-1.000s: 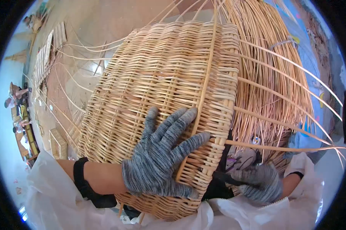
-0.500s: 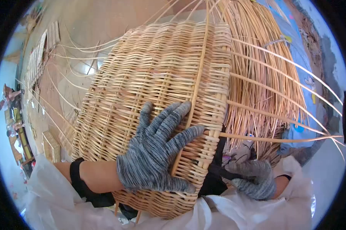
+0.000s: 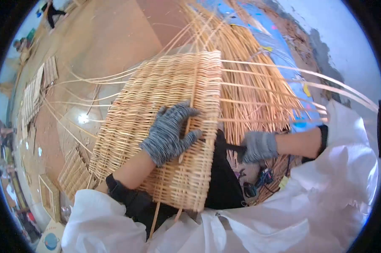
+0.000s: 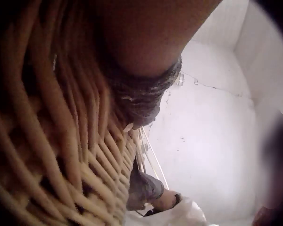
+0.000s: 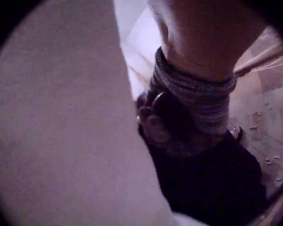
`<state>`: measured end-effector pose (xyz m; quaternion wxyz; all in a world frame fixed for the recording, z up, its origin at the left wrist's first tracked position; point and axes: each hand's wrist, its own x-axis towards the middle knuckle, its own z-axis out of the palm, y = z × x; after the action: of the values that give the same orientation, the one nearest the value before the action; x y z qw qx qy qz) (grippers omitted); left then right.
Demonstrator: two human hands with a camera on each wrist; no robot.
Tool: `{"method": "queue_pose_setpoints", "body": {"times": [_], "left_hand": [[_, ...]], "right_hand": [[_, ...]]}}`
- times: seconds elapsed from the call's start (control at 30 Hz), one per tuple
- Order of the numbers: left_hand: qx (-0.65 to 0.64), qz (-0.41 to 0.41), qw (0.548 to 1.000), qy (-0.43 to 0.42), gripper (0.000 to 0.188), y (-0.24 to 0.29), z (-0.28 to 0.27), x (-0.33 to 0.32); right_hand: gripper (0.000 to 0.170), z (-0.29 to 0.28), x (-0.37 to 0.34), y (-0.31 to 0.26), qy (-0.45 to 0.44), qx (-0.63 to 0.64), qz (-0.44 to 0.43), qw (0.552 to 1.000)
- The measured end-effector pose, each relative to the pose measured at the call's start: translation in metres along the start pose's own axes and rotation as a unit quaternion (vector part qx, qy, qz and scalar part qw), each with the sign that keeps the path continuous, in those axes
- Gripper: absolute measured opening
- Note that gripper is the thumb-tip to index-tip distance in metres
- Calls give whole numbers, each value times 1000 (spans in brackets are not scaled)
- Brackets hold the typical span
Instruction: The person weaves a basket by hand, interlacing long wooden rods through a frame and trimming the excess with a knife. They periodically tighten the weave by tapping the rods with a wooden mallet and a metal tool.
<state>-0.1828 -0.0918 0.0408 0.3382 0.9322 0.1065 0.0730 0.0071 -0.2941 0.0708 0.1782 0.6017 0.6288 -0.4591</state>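
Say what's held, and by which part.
The left hand rests on the wicker panel; the right hand grips a dark tool by the end away from the panel.

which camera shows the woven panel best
The head view: it shows most of the woven panel, though the left hand covers part. The left wrist view shows only a close, dim patch of weave. In the right wrist view, a pale surface fills the left side; I can't make out the panel.
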Motion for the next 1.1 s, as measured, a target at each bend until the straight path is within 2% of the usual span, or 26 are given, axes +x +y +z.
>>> {"method": "queue_pose_setpoints", "body": {"times": [0.03,0.1,0.2,0.3,0.33,0.4,0.43,0.47,0.53,0.57,0.6,0.63,0.67,0.7,0.73,0.8,0.83,0.93,0.97,1.0,1.03,1.07,1.1], "left_hand": [[10,-5,1000,6,52,2,1,1],[35,2,999,38,50,7,3,-2],[56,22,996,67,47,-2,13,-1],[29,-8,1000,6,52,8,2,-1],[29,-20,999,-9,54,8,-4,-2],[-60,-11,998,-12,51,-14,4,5],[-105,-7,994,-12,51,-21,3,3],[-151,-5,988,-13,51,-26,-1,-1],[-343,-43,937,51,51,-34,-6,-9],[-435,-59,895,79,52,-37,-8,-13],[-520,-74,844,104,53,-36,-3,-8],[-562,-124,802,159,53,-29,-6,-6],[-577,-167,783,164,51,-31,-6,-3],[-590,-208,762,169,49,-35,-7,0],[-603,-250,737,174,47,-38,-8,2],[-585,-276,743,170,44,-39,-5,4],[-569,-297,747,176,43,-39,-4,7],[-531,-329,763,165,39,-41,-7,12],[-537,-324,764,154,38,-46,-9,11],[-541,-321,764,141,38,-47,-9,9],[-536,-344,752,171,39,-37,-10,10],[-555,-318,748,176,39,-37,-10,6],[-573,-288,745,181,39,-37,-13,4]], "right_hand": [[24,-6,-6,-14,37,72,168,982],[25,13,-2,-5,149,15,121,981],[26,23,-1,-14,230,-25,194,953],[26,26,-7,-25,285,-41,218,932],[24,31,-2,-19,272,-56,231,933],[22,33,9,-3,252,-91,259,928],[29,23,-4,-23,254,-37,287,923],[35,20,-12,-35,301,-33,255,918],[49,17,-35,-43,390,-26,186,902],[67,9,-48,-45,429,59,163,886],[68,9,-52,-23,476,0,166,863],[69,9,-54,-7,516,-54,173,837],[69,9,-54,8,552,-104,181,807],[70,4,-53,14,497,-151,234,822],[68,4,-51,17,455,-104,250,848],[64,7,-48,17,361,-8,278,890],[57,11,-44,14,340,-29,285,896],[42,31,-49,18,383,-137,248,879],[32,47,-42,41,465,-139,182,855],[30,47,-42,44,455,-93,170,869],[29,43,-43,50,443,-45,157,881],[28,39,-43,55,431,4,141,891],[34,32,-45,57,392,-4,142,909]]}}
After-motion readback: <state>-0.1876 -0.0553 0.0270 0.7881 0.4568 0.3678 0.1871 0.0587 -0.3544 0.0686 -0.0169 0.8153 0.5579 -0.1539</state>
